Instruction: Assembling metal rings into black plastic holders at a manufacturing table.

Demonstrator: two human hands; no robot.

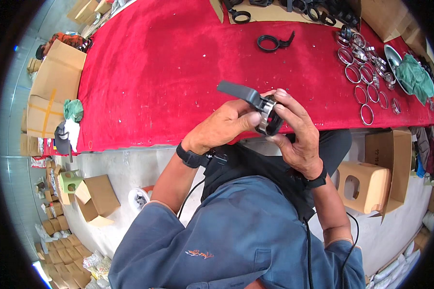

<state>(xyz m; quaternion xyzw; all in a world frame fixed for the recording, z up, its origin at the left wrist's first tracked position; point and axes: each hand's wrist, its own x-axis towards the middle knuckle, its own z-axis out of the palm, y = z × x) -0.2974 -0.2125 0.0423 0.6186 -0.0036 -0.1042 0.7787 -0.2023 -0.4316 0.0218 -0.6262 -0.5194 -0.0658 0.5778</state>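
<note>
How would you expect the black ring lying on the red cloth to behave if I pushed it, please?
The black ring has a clean round outline, so it is probably stiff. Lying flat, it seems unlikely to roll. Its arm sticks out to one side, so a push there might swivel it on the red cloth.

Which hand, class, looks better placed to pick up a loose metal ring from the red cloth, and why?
Probably the right hand: the metal rings lie toward that side of the red cloth. Both hands hold the black-handled ring, so the left hand would need to support it.
</note>
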